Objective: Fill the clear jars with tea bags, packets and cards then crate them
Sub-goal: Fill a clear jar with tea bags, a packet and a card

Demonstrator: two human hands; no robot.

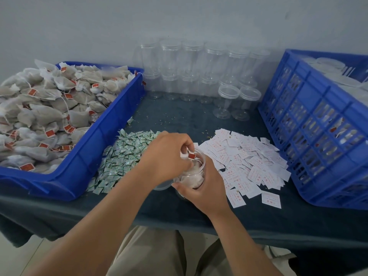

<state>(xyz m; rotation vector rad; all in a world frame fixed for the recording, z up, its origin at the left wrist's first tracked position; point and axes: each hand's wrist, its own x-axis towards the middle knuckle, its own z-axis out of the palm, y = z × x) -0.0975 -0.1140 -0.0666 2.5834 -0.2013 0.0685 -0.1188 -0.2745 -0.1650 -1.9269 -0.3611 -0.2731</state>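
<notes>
A clear jar [196, 177] stuffed with tea bags stands near the table's front edge, tilted slightly. My right hand [203, 190] grips its side from the right. My left hand [169, 156] sits over the jar's mouth with fingers curled, pinching a tea bag with a red tag [191, 155] at the opening. A blue tray [85, 154] at the left is heaped with tea bags [45, 108]. Green packets [123, 156] lie in a pile left of the jar. White cards [249, 162] are spread to its right.
Several empty clear jars [199, 76] stand stacked in rows at the back against the wall. A blue slatted crate [318, 124] at the right holds filled jars, with white lids [330, 66] behind it. A clear lid [162, 186] lies beside the held jar. Dark cloth covers the table [169, 212].
</notes>
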